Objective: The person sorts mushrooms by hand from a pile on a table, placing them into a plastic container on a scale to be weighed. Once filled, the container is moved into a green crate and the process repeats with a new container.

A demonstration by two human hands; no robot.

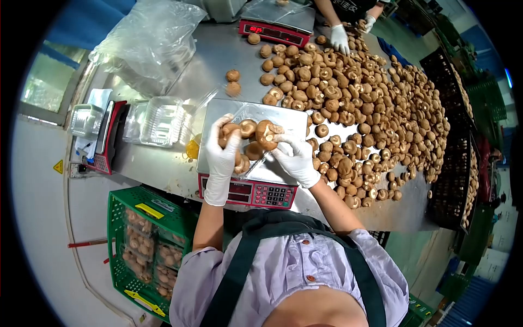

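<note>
A red digital scale with a metal plate stands in front of me. On it lies a clear plastic tray holding several brown shiitake mushrooms. My left hand, in a white glove, curls round a mushroom at the tray's left side. My gloved right hand pinches a larger mushroom, its stem side showing, over the tray's right side. Another mushroom sits between the two hands. The tray's near edge is partly hidden.
A big heap of mushrooms covers the right of the steel table. Empty clear trays and a plastic bag lie left. A co-worker's gloved hand touches the heap near another scale. A green crate with packed mushrooms stands below left.
</note>
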